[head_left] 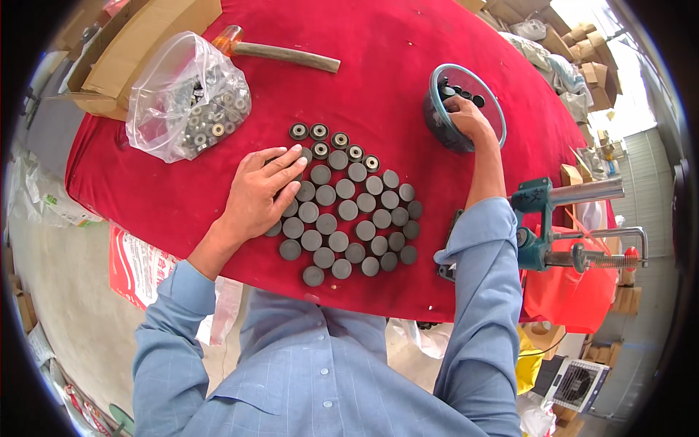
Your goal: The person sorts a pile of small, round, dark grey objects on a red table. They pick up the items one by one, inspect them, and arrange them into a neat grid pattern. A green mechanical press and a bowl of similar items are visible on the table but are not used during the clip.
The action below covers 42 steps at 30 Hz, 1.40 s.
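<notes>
Left hand (258,189) laid palm-down over the left edge of the group, fingers extended and slightly spread; some grey discs (345,189) are partly covered by it. Right hand (470,120) lowered into a clear bowl (447,132); fingertips hidden among black pieces (478,100), so whether anything is gripped cannot be told. Discs are grouped loosely at the table's near side, metal-centred pieces (339,140) placed along the far edge. Beyond: bag of metal parts (156,120), hammer (291,56), cardboard box (149,47). Teal clamp-like tool (535,251) seen at right. Table covered with red cloth (378,80).
</notes>
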Tool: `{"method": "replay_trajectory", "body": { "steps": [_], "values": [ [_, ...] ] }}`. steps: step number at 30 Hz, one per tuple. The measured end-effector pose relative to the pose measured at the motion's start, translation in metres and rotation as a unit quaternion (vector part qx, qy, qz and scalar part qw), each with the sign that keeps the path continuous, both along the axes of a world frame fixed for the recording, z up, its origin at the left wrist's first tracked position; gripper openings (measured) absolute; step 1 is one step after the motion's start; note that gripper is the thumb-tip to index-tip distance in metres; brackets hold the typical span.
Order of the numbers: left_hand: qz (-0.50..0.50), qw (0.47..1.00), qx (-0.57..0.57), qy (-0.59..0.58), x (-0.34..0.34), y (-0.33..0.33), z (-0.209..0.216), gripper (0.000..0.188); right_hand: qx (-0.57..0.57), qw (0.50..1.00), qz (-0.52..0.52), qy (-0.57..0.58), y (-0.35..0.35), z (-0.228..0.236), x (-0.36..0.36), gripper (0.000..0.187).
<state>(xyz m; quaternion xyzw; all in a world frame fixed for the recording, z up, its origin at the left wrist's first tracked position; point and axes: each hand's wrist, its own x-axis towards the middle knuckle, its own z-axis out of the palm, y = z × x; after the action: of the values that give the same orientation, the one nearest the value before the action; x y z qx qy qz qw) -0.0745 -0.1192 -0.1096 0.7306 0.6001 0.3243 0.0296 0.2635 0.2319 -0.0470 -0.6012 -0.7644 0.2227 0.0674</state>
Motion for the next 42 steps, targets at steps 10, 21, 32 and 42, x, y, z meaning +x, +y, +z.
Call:
{"method": "replay_trajectory", "body": {
  "steps": [10,21,32,42],
  "values": [
    [0.0,1.0,0.016,-0.002,0.003,0.002,0.0,0.039,0.031,0.998,0.028,-0.049,-0.001,-0.004,0.0,0.05],
    [0.001,1.0,0.013,-0.003,0.005,0.003,0.0,0.039,0.283,0.957,-0.061,-0.012,-0.012,-0.005,-0.001,0.035],
    [0.005,1.0,0.006,-0.002,0.005,0.002,0.003,0.041,0.397,0.905,-0.011,0.154,-0.038,0.021,-0.039,0.024],
    [-0.002,0.999,0.002,-0.033,0.001,0.0,0.002,0.045,0.178,0.933,0.169,0.263,-0.113,0.014,-0.155,0.023]
  ]
}}
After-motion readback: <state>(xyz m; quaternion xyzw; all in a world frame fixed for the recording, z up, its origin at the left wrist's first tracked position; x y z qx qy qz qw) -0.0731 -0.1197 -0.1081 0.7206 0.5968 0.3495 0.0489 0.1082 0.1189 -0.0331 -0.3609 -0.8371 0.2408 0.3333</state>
